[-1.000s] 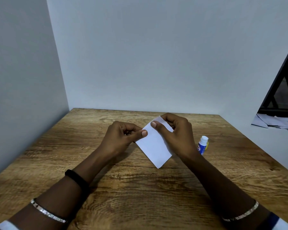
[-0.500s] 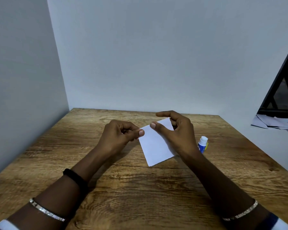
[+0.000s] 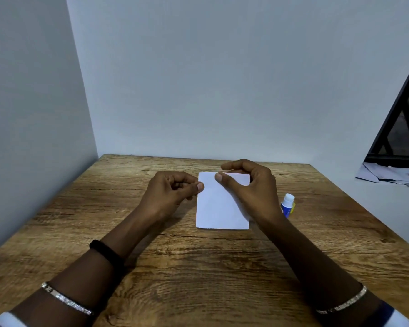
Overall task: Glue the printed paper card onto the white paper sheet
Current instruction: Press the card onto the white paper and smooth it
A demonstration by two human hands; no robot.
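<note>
A flat white paper rectangle [image 3: 219, 204] is pinched at its top edge by the right hand [image 3: 250, 190]. The left hand [image 3: 172, 190] is curled beside it; whether it grips cannot be told.

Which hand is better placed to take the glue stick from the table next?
The right hand, probably. The glue stick stands on the wooden table just beside its wrist, on the right of the white paper. The left hand would have to cross over the paper.

Wood-grain table [image 3: 175, 267] before me: white rectangular paper sheet [image 3: 216, 208] lying centre; blue-and-yellow white-capped glue stick [image 3: 287, 205] right.
</note>
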